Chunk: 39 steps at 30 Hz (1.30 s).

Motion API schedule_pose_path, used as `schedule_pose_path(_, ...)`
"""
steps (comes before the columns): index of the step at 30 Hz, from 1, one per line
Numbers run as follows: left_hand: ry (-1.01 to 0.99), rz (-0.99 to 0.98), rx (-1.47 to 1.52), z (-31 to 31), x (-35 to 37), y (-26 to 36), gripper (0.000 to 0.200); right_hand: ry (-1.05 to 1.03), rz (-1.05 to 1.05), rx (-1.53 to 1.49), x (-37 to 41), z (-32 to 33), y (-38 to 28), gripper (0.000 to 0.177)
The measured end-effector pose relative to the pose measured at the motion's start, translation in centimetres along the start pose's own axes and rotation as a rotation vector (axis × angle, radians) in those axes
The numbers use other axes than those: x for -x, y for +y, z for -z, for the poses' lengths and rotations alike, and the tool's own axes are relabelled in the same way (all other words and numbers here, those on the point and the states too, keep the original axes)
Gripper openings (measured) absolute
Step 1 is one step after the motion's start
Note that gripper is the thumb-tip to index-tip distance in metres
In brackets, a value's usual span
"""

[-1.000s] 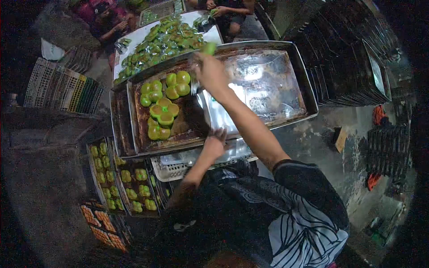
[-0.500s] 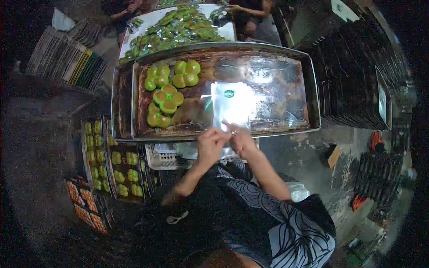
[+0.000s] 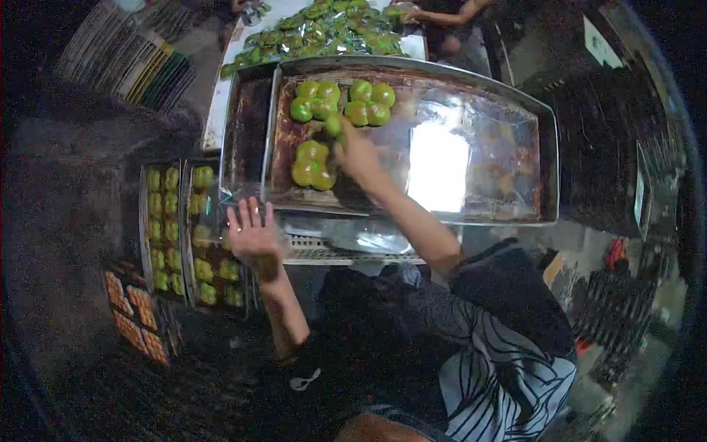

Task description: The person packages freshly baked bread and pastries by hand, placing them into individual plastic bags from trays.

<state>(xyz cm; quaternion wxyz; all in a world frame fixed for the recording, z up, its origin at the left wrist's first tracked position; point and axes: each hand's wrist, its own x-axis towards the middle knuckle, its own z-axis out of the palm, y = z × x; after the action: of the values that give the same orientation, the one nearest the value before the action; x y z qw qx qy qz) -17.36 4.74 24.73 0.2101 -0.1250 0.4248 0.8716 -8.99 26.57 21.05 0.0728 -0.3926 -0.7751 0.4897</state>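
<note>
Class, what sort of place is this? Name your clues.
Probably a small bakery or packing workshop: a metal baking tray of green cakes, more filled trays below, a table heaped with bagged ones.

Light is coming down from overhead onto the metal tray (image 3: 549,140), and a white patch of glare is burning out on its shiny floor. The green cakes (image 3: 313,163) are glowing brightly, while everything around is sinking into deep shadow. The right hand (image 3: 359,156) is smearing with motion blur, and the left hand (image 3: 252,234) is looking soft too. The fisheye lens is bending the tray's edges and blackening the corners.
</note>
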Motion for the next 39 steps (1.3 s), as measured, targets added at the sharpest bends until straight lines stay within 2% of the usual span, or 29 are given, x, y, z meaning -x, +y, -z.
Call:
schedule_pose_path(1, 0.022, 0.046, 0.131, 0.3, -0.8, 0.8, 0.039, 0.237, 0.100, -0.067, 1.1, 0.3, 0.7, 0.061)
schedule_pose_path(2, 0.052, 0.098, 0.264, 0.6, -1.4, 1.2, 0.029, 0.322, 0.118, -0.048, 1.8, 0.5, 3.4, 0.061)
schedule_pose_path(3, -0.101, 0.037, 0.140, 1.7, -2.2, 0.9, 0.059, 0.407, 0.135, -0.028, 2.4, 0.6, 6.1, 0.061)
schedule_pose_path(4, -0.111, 0.065, 0.134, 2.1, -2.7, 1.1, 0.059, 0.340, 0.065, 0.060, 2.9, 0.5, 9.7, 0.064)
schedule_pose_path(5, -0.135, 0.095, 0.186, 2.2, -3.3, 1.1, 0.060, 0.357, 0.048, 0.066, 4.0, 1.2, 10.0, 0.064)
schedule_pose_path(7, -0.180, 0.127, 0.270, 2.0, -3.8, 1.3, 0.060, 0.316, 0.255, 0.810, 5.9, 2.1, 8.7, 0.073)
schedule_pose_path(8, -0.172, 0.125, 0.260, 1.6, -4.0, 1.6, 0.060, 0.078, 0.321, 0.914, 5.9, 3.0, 7.6, 0.080)
schedule_pose_path(10, -0.263, 0.162, 0.252, 0.5, -3.6, 2.0, 0.061, -0.091, 0.451, 0.889, 3.1, 3.8, 9.0, 0.075)
schedule_pose_path(11, -0.293, 0.180, 0.297, 0.2, -3.7, 1.8, 0.064, 0.066, 0.615, 0.744, 0.9, 3.5, 10.9, 0.066)
schedule_pose_path(12, -0.223, 0.178, 0.279, -0.7, -3.6, 2.1, 0.065, 0.060, 0.627, 0.733, 1.5, 2.5, 9.8, 0.066)
schedule_pose_path(14, -0.156, 0.142, 0.264, -1.3, -4.3, 1.9, 0.066, 0.477, 0.297, 0.374, 5.2, 0.0, 4.0, 0.056)
schedule_pose_path(15, -0.174, 0.139, 0.263, -2.5, -3.9, 1.6, 0.066, 0.494, 0.479, 0.377, 7.7, -0.2, 0.6, 0.054)
schedule_pose_path(17, -0.078, 0.139, 0.210, -4.8, -1.6, -0.1, 0.043, 0.473, 0.743, 0.368, 11.0, -0.4, -4.6, 0.048)
schedule_pose_path(18, -0.298, 0.155, 0.094, -4.2, -0.4, -1.3, 0.058, 0.432, 0.835, 0.359, 11.7, -0.3, -5.7, 0.045)
schedule_pose_path(21, -0.374, 0.089, 0.127, -6.9, 2.5, -3.5, 0.051, 0.402, 0.802, 0.235, 12.9, 1.7, -5.7, 0.037)
schedule_pose_path(23, -0.434, 0.280, 0.176, -8.1, 3.8, -4.8, 0.046, 0.456, 0.764, 0.201, 14.2, 2.8, -5.4, 0.034)
schedule_pose_path(24, -0.446, 0.279, 0.174, -8.7, 4.9, -5.8, 0.046, 0.481, 0.709, 0.186, 14.2, 3.5, -5.2, 0.035)
schedule_pose_path(26, -0.259, 0.213, -0.186, -9.7, 7.6, -7.9, 0.047, 0.503, 0.700, 0.199, 13.3, 4.4, -5.8, 0.034)
schedule_pose_path(29, -0.509, 0.429, 0.046, -9.8, 7.1, -7.1, 0.050, 0.501, 0.716, 0.140, 14.6, 4.8, -3.6, 0.032)
schedule_pose_path(31, -0.549, 0.417, 0.124, -11.3, 8.1, -9.0, 0.049, 0.519, 0.744, 0.092, 14.0, 5.0, -2.2, 0.035)
schedule_pose_path(32, -0.443, 0.445, 0.117, -11.1, 8.8, -11.0, 0.047, 0.516, 0.741, 0.081, 13.4, 5.1, -1.9, 0.035)
schedule_pose_path(33, -0.331, 0.473, 0.113, -11.1, 9.8, -12.0, 0.046, 0.495, 0.644, 0.021, 12.6, 5.2, -2.2, 0.036)
schedule_pose_path(35, -0.350, 0.485, 0.010, -11.2, 9.3, -11.3, 0.045, 0.500, 0.548, -0.163, 13.4, 6.3, -2.4, 0.040)
schedule_pose_path(36, -0.364, 0.503, -0.079, -11.1, 9.1, -10.6, 0.044, 0.502, 0.560, -0.166, 13.3, 7.4, -1.7, 0.040)
schedule_pose_path(38, -0.474, 0.533, -0.129, -8.7, 9.1, -13.2, 0.030, 0.368, 0.258, -0.006, 12.8, 9.6, -0.8, 0.033)
schedule_pose_path(39, -0.417, 0.527, -0.262, -10.6, 11.6, -13.5, 0.027, 0.367, 0.261, -0.016, 11.6, 10.7, -0.3, 0.033)
